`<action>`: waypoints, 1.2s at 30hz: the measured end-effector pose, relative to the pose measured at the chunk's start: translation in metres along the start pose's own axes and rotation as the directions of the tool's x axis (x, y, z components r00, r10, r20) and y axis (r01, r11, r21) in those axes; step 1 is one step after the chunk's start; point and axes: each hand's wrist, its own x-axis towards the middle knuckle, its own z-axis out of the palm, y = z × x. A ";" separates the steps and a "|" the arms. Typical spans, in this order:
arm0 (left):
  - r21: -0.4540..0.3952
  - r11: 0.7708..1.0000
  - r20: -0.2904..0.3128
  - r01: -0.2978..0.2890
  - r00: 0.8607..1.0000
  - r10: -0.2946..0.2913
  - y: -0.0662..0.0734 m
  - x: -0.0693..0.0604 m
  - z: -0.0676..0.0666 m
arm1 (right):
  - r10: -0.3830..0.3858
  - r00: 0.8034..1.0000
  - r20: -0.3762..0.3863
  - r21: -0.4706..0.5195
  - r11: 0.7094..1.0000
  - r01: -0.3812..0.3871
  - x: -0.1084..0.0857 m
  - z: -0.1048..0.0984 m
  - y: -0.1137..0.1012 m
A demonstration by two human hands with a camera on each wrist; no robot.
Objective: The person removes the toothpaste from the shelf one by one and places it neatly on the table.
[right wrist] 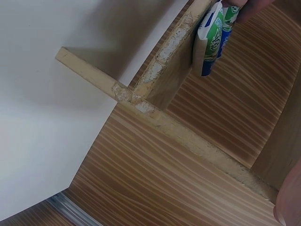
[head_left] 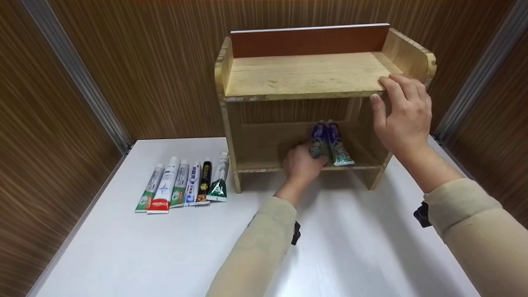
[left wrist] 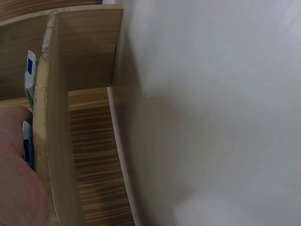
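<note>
On the lower board of a small wooden shelf (head_left: 288, 78), two purple-and-green toothpaste tubes lie side by side. My left hand (head_left: 304, 163) holds the left toothpaste tube (head_left: 317, 138), its thumb across the near end. Just right of it lies the other toothpaste tube (head_left: 339, 144), its crimped end at the board's front edge. At the upper board's right front corner, my right hand (head_left: 406, 111) grips the shelf, fingers on top and thumb at the front edge. In the left wrist view, the left hand (left wrist: 19, 174) partly hides the tubes.
Left of the shelf, a row of several toothpaste tubes (head_left: 168, 185) lies on the white table (head_left: 123, 247), among them a black tube (head_left: 204, 181) and a green-ended tube (head_left: 219, 177). Wood-grain panels (head_left: 165, 62) stand behind and at both sides.
</note>
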 end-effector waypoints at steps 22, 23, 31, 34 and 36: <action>-0.430 0.900 0.043 0.063 0.998 -0.049 -0.012 -0.005 -0.023 | -0.007 1.000 -0.008 0.007 1.000 0.008 -0.001 0.003 0.000; -0.443 0.894 0.054 0.071 0.997 -0.052 -0.013 -0.006 -0.025 | -0.008 1.000 -0.007 0.008 1.000 0.008 0.000 0.004 0.000; -0.455 0.885 0.088 0.095 0.994 -0.061 -0.020 -0.016 -0.041 | -0.013 1.000 -0.001 0.003 1.000 0.013 0.002 0.004 0.000; -0.448 0.888 0.102 0.107 0.992 -0.068 -0.023 -0.019 -0.047 | -0.015 1.000 0.010 -0.005 1.000 0.015 0.003 0.003 0.001; -0.441 0.891 0.109 0.110 0.992 -0.068 -0.025 -0.022 -0.051 | -0.011 1.000 0.011 -0.003 1.000 0.011 0.003 0.003 0.002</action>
